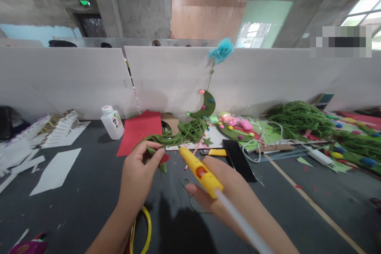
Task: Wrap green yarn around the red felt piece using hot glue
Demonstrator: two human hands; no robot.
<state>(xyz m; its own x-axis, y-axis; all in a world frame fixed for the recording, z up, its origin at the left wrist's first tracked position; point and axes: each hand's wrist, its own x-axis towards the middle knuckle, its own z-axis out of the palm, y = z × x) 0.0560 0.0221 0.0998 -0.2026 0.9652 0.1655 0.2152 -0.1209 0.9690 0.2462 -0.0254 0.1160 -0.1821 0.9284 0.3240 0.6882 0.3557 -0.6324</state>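
My left hand [139,170] is closed in a pinch on a small green felt piece [162,165] with a bit of red at its side. Its full shape is partly hidden by my fingers. In my right hand [229,186] is a yellow hot glue gun [196,166], its dark nozzle pointing left toward the felt piece, a short distance apart from it. A pale glue stick [241,222] runs out of the gun's back end. Bundles of green yarn [192,130] lie just beyond my hands, and a green felt star [207,141] rests near them.
A white bottle [112,123] and red sheet [143,133] stand and lie at the back left. A black phone [239,160] and yellow utility knife [218,152] lie right of centre. A felt crescent [205,105] leans at the partition [166,75]. White cable [256,154] winds rightward.
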